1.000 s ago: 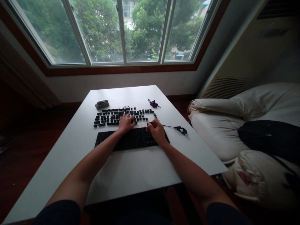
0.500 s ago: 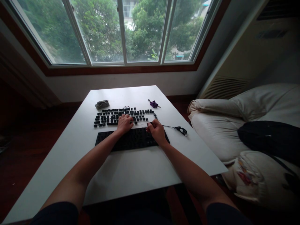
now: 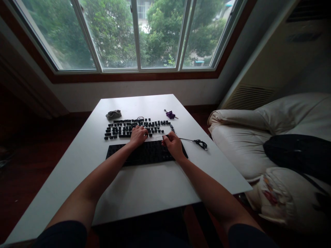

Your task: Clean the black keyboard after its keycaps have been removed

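Observation:
A black keyboard lies on the white table in front of me, its key detail too dark to make out. Behind it, black keycaps are set out in loose rows. My left hand is at the keyboard's far edge beside the keycaps, fingers curled down and tips hidden. Over the right part of the keyboard, my right hand is closed in a pinch. Something small and dark shows at its fingertips, too small to name.
A coiled black cable lies right of the keyboard. Farther back are a crumpled grey cloth and a small purple item. A pale sofa with a dark bag stands to the right, a window ahead.
The whole view has shifted very slightly. Both hands keep nearly the same place and pose, and the keyboard and keycaps lie as before.

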`<state>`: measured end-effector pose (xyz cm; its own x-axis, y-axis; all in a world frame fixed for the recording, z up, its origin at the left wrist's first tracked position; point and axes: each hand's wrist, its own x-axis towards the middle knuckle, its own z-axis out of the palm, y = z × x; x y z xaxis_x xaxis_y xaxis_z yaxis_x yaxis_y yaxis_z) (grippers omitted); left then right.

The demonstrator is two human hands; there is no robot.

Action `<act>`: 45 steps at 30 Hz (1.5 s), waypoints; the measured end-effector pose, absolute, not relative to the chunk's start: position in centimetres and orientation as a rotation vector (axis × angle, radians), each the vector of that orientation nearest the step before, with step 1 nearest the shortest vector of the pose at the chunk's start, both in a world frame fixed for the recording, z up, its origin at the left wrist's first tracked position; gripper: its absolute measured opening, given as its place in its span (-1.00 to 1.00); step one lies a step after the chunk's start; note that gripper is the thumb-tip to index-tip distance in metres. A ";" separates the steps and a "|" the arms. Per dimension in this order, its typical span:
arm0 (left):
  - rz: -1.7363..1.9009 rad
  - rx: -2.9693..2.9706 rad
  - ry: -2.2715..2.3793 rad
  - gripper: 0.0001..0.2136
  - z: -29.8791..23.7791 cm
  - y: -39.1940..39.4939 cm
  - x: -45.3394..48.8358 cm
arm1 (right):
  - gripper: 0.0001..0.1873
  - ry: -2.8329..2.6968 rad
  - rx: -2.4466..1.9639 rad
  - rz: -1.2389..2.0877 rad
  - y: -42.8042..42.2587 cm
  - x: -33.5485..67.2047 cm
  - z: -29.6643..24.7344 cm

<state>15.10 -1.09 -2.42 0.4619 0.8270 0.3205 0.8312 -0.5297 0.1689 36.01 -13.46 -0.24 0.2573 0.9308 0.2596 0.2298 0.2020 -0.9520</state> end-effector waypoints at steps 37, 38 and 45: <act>-0.565 -3.104 -1.070 -0.44 -2.3 -8.6 15.5 | -0.59 -1.445 -1.175 1.017 -11.4 40.4 0.7; -0.543 -3.123 -1.039 -0.33 -2.3 -9.2 15.1 | -0.58 -1.424 -1.178 1.019 -11.2 40.4 0.5; -0.473 -3.131 -0.987 -0.19 -2.1 -10.7 13.8 | -0.53 -1.390 -1.224 0.966 -10.1 40.2 -1.2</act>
